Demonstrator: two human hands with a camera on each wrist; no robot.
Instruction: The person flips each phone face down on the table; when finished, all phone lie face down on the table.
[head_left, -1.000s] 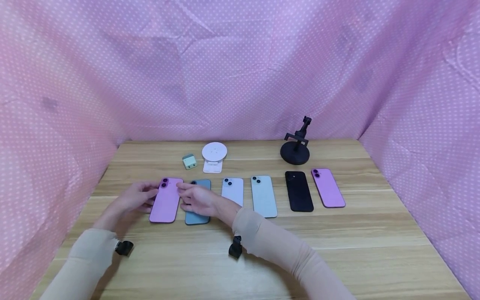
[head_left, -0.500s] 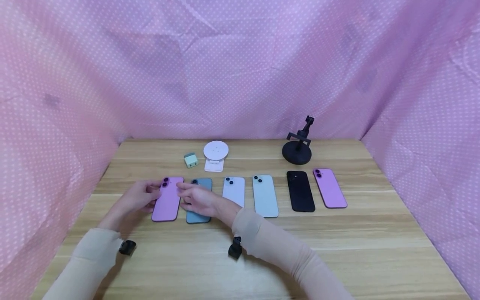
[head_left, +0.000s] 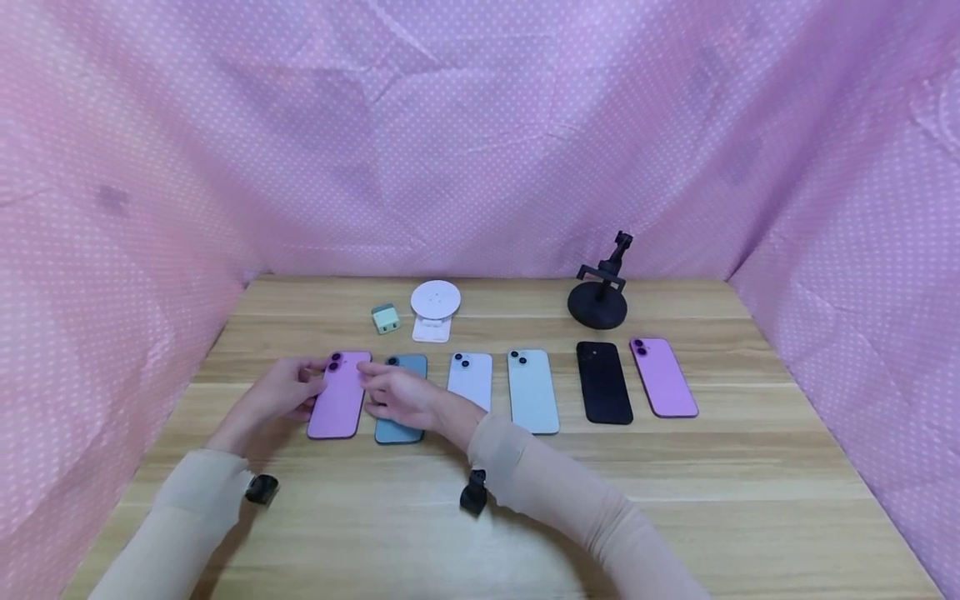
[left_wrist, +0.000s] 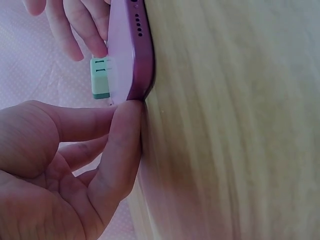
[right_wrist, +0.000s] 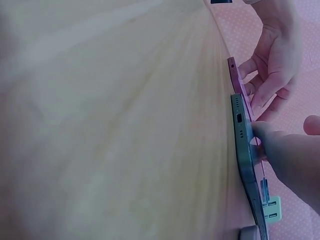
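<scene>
At the left end of a row of smartphones lies a pink smartphone (head_left: 339,402), back up, camera at its upper left. My left hand (head_left: 285,390) holds its left edge, thumb and fingers curled against the side; the left wrist view shows the thumb (left_wrist: 125,130) by the phone's corner, close to the wood. From the other side my right hand (head_left: 401,396) reaches over a blue smartphone (head_left: 401,432), its loosely extended forefinger touching the pink phone's upper right edge. Whether its other fingertips touch a phone is unclear.
Rightward in the row lie a lilac phone (head_left: 471,383), a pale green phone (head_left: 533,392), a black phone (head_left: 604,383) and another pink phone (head_left: 663,377). Behind stand a green charger plug (head_left: 386,319), a white round stand (head_left: 435,302) and a black phone holder (head_left: 597,304).
The whole head view has shifted slightly. Both hands stay at the pink smartphone, which has barely moved against the row.
</scene>
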